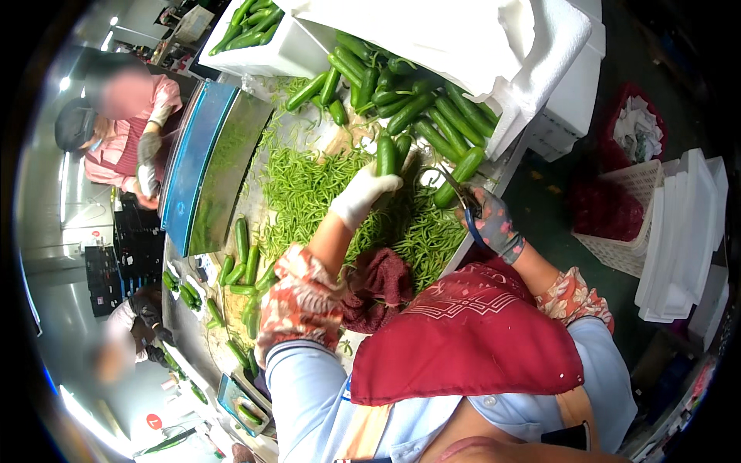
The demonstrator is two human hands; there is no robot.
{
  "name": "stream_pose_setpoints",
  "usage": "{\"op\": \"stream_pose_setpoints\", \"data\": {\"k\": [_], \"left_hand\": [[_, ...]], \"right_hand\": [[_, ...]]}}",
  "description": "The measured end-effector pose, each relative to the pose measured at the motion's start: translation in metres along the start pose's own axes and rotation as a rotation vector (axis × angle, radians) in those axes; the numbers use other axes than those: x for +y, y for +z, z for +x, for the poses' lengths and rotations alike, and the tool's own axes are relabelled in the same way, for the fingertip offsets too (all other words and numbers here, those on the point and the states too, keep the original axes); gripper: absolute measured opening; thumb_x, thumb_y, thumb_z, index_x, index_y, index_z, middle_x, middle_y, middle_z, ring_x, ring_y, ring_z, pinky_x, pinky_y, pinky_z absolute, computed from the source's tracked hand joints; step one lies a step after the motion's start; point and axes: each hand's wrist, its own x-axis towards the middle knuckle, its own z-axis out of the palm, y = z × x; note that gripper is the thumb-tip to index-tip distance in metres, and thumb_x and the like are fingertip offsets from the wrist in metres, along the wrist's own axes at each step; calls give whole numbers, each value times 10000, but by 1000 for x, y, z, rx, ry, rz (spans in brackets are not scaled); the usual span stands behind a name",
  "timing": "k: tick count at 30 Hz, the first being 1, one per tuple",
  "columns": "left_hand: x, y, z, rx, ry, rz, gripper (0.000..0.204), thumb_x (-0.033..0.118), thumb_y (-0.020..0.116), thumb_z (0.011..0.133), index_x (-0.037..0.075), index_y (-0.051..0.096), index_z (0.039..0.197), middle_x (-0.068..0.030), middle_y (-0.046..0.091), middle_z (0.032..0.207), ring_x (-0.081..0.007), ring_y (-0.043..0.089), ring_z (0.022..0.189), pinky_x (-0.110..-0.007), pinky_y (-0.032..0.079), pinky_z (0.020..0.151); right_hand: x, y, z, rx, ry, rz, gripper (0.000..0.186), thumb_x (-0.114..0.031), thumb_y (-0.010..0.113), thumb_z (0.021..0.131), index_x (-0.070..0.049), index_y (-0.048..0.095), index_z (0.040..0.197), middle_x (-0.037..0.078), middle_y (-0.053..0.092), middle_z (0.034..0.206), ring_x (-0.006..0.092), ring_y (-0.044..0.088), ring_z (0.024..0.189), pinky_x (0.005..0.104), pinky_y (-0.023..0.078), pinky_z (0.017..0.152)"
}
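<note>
My left hand point(360, 197), in a white glove, is closed around a cucumber point(386, 157), and a second one stands close beside it. In my right hand point(498, 230), which wears a grey patterned glove, is a pair of scissors point(472, 224) with blue handles. The blades point up and left, near another cucumber point(463, 176). Beyond both hands lies a heap of cucumbers point(417, 108). Thin green pods that look like chili peppers point(312, 189) spread over the table around and under my left hand.
A white foam box point(532, 62) lies tipped at the far side, beside a box of cucumbers point(255, 32). Left stands a blue-edged panel point(199, 166), with co-workers point(127, 131) past it. A dark red cloth point(378, 285) lies near me; a white crate point(617, 251) stands right.
</note>
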Motion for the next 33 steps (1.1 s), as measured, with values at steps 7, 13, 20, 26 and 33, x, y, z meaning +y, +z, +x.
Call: {"op": "stream_pose_setpoints", "data": {"k": [7,13,20,26,33], "left_hand": [[-18,-1,-89,-38,165,-325,526,181,669,664,2,502,1130,-63,570,990,-170,526,910,-295,397,846],[-33,2,-122,-18,131,-144,506,155,696,659,37,504,1111,-11,536,920,-112,494,840,-260,411,774],[-30,15,-130,135,95,25,590,102,668,656,59,448,1202,-14,536,946,-113,500,867,-257,419,790],[-27,19,-125,303,192,760,775,186,664,590,115,394,1313,-195,556,1028,-332,553,952,-359,448,849],[-24,13,-133,96,13,-464,717,354,617,767,-23,345,1313,-110,584,896,-190,567,760,-305,469,694]], "right_hand": [[8,17,11,-14,66,-340,446,-183,586,855,-28,404,1232,72,501,772,123,521,621,166,453,533],[-7,53,17,-122,108,-597,395,-186,594,854,-36,419,1175,84,495,872,112,540,698,194,462,612],[-8,47,19,-26,174,-468,466,-210,628,824,-4,418,1185,125,550,915,159,576,758,215,460,633],[-3,83,28,-163,-205,-1614,533,-282,685,742,36,501,1129,81,605,887,134,561,728,279,451,657],[1,54,20,-102,65,-722,356,-91,661,758,-26,521,1078,34,545,870,87,504,721,187,403,580]]}}
